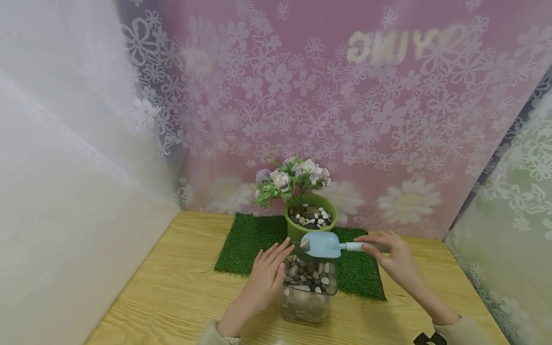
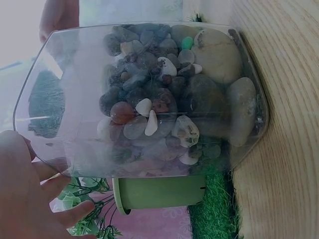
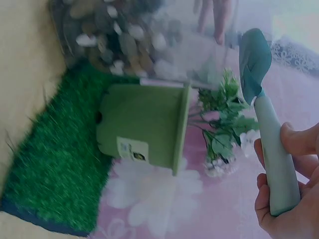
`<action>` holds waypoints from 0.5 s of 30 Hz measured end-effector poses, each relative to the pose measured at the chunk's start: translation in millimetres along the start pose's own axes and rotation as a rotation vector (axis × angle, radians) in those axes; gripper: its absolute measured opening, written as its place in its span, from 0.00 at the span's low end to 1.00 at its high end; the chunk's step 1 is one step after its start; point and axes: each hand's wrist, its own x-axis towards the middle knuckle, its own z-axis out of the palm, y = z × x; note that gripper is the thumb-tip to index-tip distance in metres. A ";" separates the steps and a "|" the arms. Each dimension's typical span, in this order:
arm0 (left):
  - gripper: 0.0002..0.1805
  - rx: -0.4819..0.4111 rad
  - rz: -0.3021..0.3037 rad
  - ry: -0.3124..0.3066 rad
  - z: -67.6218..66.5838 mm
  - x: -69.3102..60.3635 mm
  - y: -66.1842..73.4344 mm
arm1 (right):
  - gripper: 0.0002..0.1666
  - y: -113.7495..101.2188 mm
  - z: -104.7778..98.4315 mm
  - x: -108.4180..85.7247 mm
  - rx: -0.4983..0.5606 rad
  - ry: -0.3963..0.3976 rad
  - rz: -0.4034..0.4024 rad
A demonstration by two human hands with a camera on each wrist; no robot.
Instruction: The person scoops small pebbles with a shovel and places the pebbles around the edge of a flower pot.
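My right hand (image 1: 398,261) grips the pale handle of a small light-blue trowel (image 1: 324,244), its blade above a clear plastic container (image 1: 307,314). A grey-and-white stone (image 1: 304,245) sits at the blade's tip. Pebbles (image 1: 302,273) of mixed colours and sizes lie in the container; larger stones show through its wall in the left wrist view. With fingers extended, my left hand (image 1: 264,282) rests at the container's left upper edge. Just behind stands a green flowerpot (image 1: 297,235) with white and dark pebbles, holding white and purple flowers (image 1: 280,180).
A green artificial-grass mat (image 1: 246,244) lies under the flowerpot on the wooden table (image 1: 172,287). A pink curtain (image 1: 267,96) with a floral print hangs behind, and a pale wall (image 1: 86,167) rises on the left. Another flowered curtain (image 1: 517,239) is on the right.
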 end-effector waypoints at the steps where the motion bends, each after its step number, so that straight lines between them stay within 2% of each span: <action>1: 0.25 0.000 0.000 -0.001 0.0 0.1 -0.1 | 0.13 1.9 -1.9 4.4 -0.011 0.017 -0.004; 5: 0.25 0.000 -0.004 -0.009 0.2 0.3 -0.5 | 0.11 10.8 -7.6 21.4 -0.103 0.070 -0.001; 10: 0.25 0.003 -0.006 -0.008 0.2 0.6 -0.8 | 0.10 21.6 -7.3 40.7 -0.187 0.066 0.024; 15: 0.24 -0.006 -0.010 -0.013 -0.3 0.8 0.7 | 0.10 29.4 5.2 57.0 -0.245 0.071 -0.047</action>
